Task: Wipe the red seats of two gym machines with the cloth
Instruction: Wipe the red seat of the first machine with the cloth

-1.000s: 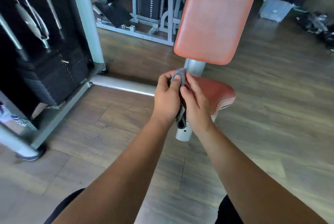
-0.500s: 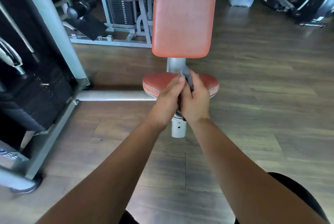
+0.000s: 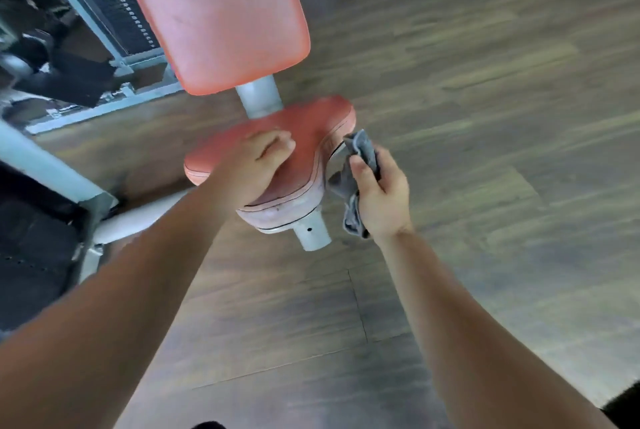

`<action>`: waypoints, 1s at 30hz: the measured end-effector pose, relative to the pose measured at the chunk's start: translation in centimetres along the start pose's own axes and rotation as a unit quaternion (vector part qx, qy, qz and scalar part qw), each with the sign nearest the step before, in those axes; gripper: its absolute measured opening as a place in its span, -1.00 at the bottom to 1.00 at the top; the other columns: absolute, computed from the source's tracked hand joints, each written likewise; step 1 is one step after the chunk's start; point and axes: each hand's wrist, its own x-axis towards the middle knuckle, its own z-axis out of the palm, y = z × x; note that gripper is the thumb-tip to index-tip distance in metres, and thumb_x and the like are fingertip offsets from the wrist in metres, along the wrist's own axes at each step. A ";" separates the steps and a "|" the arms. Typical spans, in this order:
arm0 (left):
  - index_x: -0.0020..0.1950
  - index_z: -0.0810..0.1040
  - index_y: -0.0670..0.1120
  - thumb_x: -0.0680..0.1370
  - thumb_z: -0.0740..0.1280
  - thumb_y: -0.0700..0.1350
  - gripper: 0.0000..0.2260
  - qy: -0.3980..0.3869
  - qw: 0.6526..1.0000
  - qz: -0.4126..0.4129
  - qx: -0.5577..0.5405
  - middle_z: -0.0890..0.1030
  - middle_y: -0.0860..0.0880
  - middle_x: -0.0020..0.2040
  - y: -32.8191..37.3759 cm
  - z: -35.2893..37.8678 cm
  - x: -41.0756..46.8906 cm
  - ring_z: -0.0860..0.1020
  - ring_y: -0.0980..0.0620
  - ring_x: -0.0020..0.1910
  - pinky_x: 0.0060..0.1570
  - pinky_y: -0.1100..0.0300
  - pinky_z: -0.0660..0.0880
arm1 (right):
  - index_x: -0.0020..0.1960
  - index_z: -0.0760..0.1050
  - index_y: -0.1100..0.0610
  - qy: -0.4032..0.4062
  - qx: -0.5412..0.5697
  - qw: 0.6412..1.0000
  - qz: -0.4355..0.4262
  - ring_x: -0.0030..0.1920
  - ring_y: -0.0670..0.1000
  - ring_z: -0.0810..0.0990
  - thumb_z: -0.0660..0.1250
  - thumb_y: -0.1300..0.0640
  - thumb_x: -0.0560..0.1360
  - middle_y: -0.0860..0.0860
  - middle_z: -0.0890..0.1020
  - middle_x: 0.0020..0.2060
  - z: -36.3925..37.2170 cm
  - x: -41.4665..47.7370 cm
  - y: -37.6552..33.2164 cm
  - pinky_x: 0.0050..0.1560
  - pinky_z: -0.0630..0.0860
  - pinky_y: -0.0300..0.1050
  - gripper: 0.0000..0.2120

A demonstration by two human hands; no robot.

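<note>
A red padded seat (image 3: 311, 127) sits on a grey post in the middle of the view, under a tall red back pad (image 3: 214, 13). My left hand (image 3: 256, 165) lies on top of the seat with its fingers loosely bent, holding nothing. Just off the seat's right edge, my right hand (image 3: 381, 193) grips a crumpled grey cloth (image 3: 363, 151); part of the cloth sticks up above the thumb and part hangs below the palm. The cloth is beside the seat's rim, and I cannot tell whether it touches it.
The grey seat post (image 3: 313, 233) drops to a wooden plank floor (image 3: 485, 117). A pale grey frame beam (image 3: 41, 165) and a black weight stack (image 3: 114, 2) stand at the left. Open floor stretches to the right.
My hands were together on the cloth in front of the seat; now they are apart, the left on the seat, the right holding the cloth alone. The view has tilted and moved closer.
</note>
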 end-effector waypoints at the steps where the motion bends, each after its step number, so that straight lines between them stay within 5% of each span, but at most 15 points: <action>1: 0.48 0.51 0.15 0.66 0.22 0.26 -0.56 -0.023 1.000 -0.016 0.000 0.46 0.12 0.52 -0.1 0.3 0.5 0.35 0.08 0.54 0.50 0.18 0.16 | 0.18 0.60 0.03 -0.006 0.018 1.000 0.004 -0.03 -0.10 0.64 0.30 0.09 0.61 -0.22 0.68 -0.12 0.3 0.1 1.2 0.18 0.58 0.18 -0.82; 5: 0.52 0.44 0.28 0.61 0.24 0.33 -0.52 -0.044 0.998 -0.047 -0.013 0.32 0.27 0.59 -0.4 1.2 1.6 0.19 0.25 0.59 0.55 0.22 -0.03 | 0.35 0.56 0.05 -0.039 0.084 0.996 0.020 0.16 0.00 0.68 0.27 0.04 0.64 0.01 0.71 0.13 2.3 0.5 4.3 0.22 0.58 0.25 -0.68; 10: 0.45 0.50 0.33 0.61 0.33 0.24 -0.61 -0.003 0.999 -0.044 -0.012 0.39 0.32 0.53 -0.6 1.3 1.6 0.25 0.29 0.55 0.58 0.22 0.02 | 0.52 0.41 0.13 -0.042 0.156 0.987 0.009 0.39 -0.09 0.54 0.22 0.12 0.66 0.04 0.51 0.47 4.4 0.2 5.8 0.42 0.49 0.04 -0.57; 14: 0.44 0.48 0.36 0.49 0.24 0.37 -0.49 -0.011 0.999 -0.045 -0.007 0.39 0.34 0.52 -0.5 1.4 1.6 0.24 0.29 0.56 0.63 0.08 0.06 | 0.57 0.35 0.08 -0.030 0.177 0.984 -0.005 0.50 -0.03 0.43 0.18 0.07 0.67 -0.01 0.41 0.54 5.3 0.0 5.5 0.46 0.43 0.07 -0.53; 19: 0.50 0.46 0.27 0.56 0.27 0.24 -0.51 -0.005 0.999 -0.036 0.010 0.38 0.23 0.55 -0.2 1.5 1.4 0.24 0.23 0.57 0.63 0.08 0.07 | 0.57 0.33 0.07 -0.007 0.197 0.980 -0.009 0.28 0.26 0.59 0.13 0.03 0.71 -0.04 0.58 0.36 5.6 -2.1 3.8 0.19 0.56 0.28 -0.55; 23: 0.50 0.47 0.27 0.60 0.30 0.20 -0.56 0.001 0.999 -0.037 0.012 0.38 0.22 0.56 0.0 1.5 1.2 0.25 0.20 0.57 0.63 0.08 0.08 | 0.54 0.33 0.27 -0.016 0.226 0.973 -0.033 0.57 0.04 0.33 0.08 0.16 0.71 0.10 0.42 0.53 5.8 -5.7 3.0 0.56 0.29 0.08 -0.57; 30: 0.49 0.45 0.32 0.47 0.24 0.33 -0.43 -0.005 0.999 -0.040 0.013 0.38 0.25 0.56 0.1 1.6 1.4 0.23 0.21 0.58 0.63 0.07 0.08 | 0.55 0.36 0.19 -0.020 0.122 0.992 -0.031 0.56 -0.14 0.31 0.10 0.14 0.71 -0.02 0.40 0.54 5.6 -1.7 3.0 0.57 0.29 0.04 -0.57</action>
